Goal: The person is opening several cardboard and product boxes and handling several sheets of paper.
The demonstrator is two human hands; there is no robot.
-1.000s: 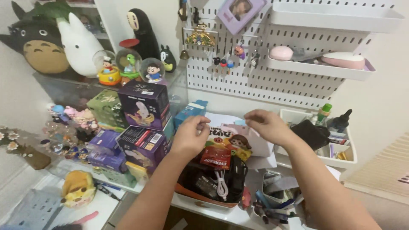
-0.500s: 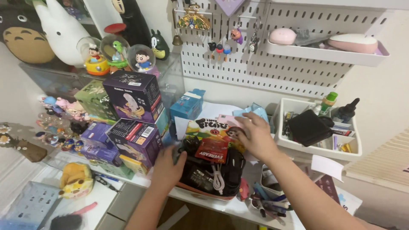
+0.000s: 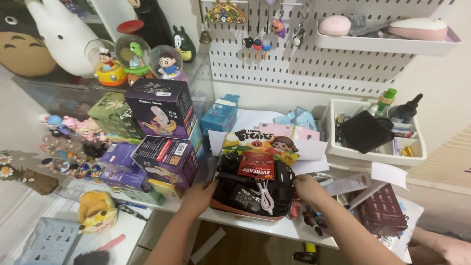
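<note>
Orange-brown tray (image 3: 245, 214), low and packed w/ black cables and chargers, sits at the worktop's (image 3: 255, 228) front edge, approx. centre of view. Your left hand (image 3: 198, 196) is on its 9 o'clock side, grip curled against the tray's edge and the black stuff inside; can't tell how tight, fingertips are hidden. Your right hand (image 3: 308, 189) is at the tray's 3 o'clock side, grip wrapped round that end, thumb on the black pile. A white cable (image 3: 266, 196) loops across the top of the load, and a red battery pack (image 3: 256, 165) lies at the tray's 12 o'clock end. Just past that, a colourful cartoon packet (image 3: 257, 142) rests on white papers. At 9 o'clock from the tray: stacked purple boxes (image 3: 164, 132), touching each other. At 2 o'clock: white organiser bin (image 3: 375, 158) w/ a black pouch (image 3: 365, 130) in it. White pegboard (image 3: 304, 68) stands at 12 o'clock, behind everything.
</note>
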